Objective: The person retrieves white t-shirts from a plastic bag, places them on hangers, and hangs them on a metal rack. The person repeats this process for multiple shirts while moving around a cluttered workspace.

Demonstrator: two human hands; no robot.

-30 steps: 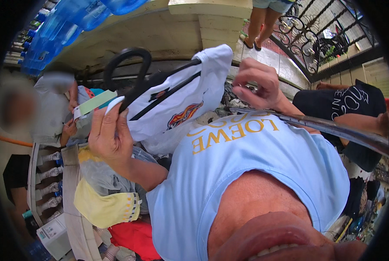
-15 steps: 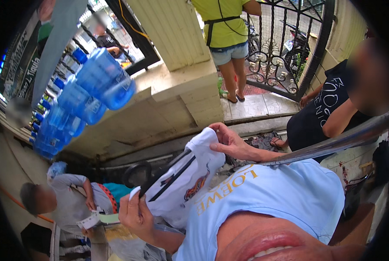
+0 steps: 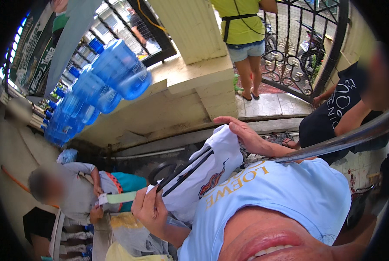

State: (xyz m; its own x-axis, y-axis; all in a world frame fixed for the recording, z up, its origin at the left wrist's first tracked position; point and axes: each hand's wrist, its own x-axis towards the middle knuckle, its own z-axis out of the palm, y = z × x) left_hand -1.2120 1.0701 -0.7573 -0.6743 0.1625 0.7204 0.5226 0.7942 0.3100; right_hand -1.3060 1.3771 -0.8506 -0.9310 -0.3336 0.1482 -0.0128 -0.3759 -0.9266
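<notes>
A white garment (image 3: 190,191) with black stripes and a red-orange printed figure is spread between my two hands in front of my light blue shirt. My left hand (image 3: 152,211) pinches its lower-left end, near the stripes. At the upper-right end, my right hand (image 3: 251,138) rests against the edge with fingers stretched out and the thumb by the cloth. Whether it bears any of the garment's weight I cannot tell. Just left of my left hand, a pale green strip (image 3: 121,197) is in the hands of a person in a grey shirt (image 3: 83,191).
Blue water jugs (image 3: 120,69) line a low wall (image 3: 159,106) at upper left. A person in a yellow top (image 3: 242,26) stands by the open black gate (image 3: 286,56). On the right, a metal rail (image 3: 333,141) passes before a person in black (image 3: 333,104). Plastic bags (image 3: 138,237) lie below.
My right hand has gone from pinching the garment's edge to stretched fingers. The view has shifted, so the surroundings sit further right. The seated person's pale strip now reaches toward my left hand.
</notes>
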